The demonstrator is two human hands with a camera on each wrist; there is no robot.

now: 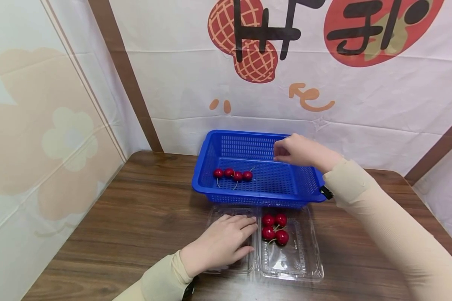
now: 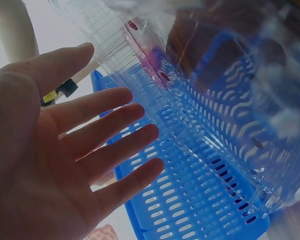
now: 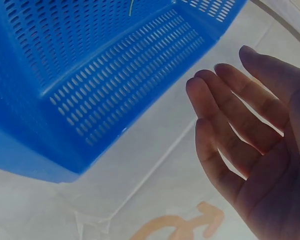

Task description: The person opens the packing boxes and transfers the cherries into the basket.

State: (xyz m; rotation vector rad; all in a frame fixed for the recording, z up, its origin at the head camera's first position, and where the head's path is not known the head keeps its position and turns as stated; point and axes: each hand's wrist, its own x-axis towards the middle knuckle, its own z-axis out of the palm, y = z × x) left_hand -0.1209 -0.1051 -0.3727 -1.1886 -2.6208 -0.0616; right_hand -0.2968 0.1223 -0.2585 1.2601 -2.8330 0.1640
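My left hand (image 1: 226, 240) lies over the left half of a clear plastic clamshell box (image 1: 312, 267), fingers extended; the left wrist view also shows its fingers (image 2: 110, 135) straight and holding nothing. In the box's right half sits a cluster of several red cherries (image 1: 281, 237) with stems. Behind the box is a blue plastic basket (image 1: 199, 175), with several more cherries (image 1: 237, 176) in a row at its left. My right hand (image 1: 297, 150) hovers over the basket's back right side. Its fingers (image 3: 225, 107) are relaxed and slightly bent, with nothing between them.
Both containers stand on a dark wood-grain table (image 1: 147, 209). A printed white cloth (image 1: 181, 75) hangs right behind the basket, and another cloth panel (image 1: 41, 167) borders the left side.
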